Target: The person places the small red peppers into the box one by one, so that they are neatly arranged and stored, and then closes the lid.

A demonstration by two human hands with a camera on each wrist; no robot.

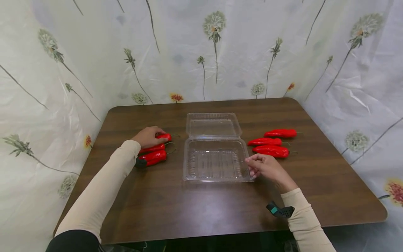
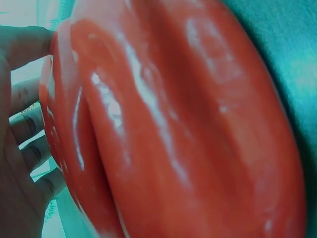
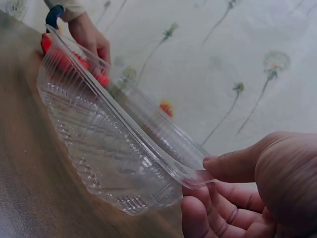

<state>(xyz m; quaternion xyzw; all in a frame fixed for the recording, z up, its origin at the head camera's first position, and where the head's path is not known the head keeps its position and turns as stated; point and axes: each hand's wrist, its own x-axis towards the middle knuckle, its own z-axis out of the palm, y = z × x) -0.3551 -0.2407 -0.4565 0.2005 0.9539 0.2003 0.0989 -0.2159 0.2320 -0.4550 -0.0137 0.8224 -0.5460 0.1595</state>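
Note:
At the table's left side, my left hand [image 1: 147, 137] holds the farthest of three glossy red peppers [image 1: 165, 137], fingers over its far side and thumb on the near side. The other two, a middle pepper [image 1: 154, 148] and a near pepper [image 1: 155, 159], lie close beside it; a large red pepper [image 2: 198, 119] fills most of the left wrist view. In the centre lies a clear plastic clamshell container [image 1: 217, 180], its lid [image 1: 214, 125] folded back. Between thumb and fingers, my right hand [image 1: 267, 168] pinches the container's near right corner.
Three more red peppers lie right of the container: a far one [image 1: 280, 133], a middle one [image 1: 265, 141] and a near one [image 1: 271, 151], stems to the right. The brown wooden table [image 1: 201, 206] has rounded corners. Behind it hangs a flower-patterned sheet [image 1: 176, 63].

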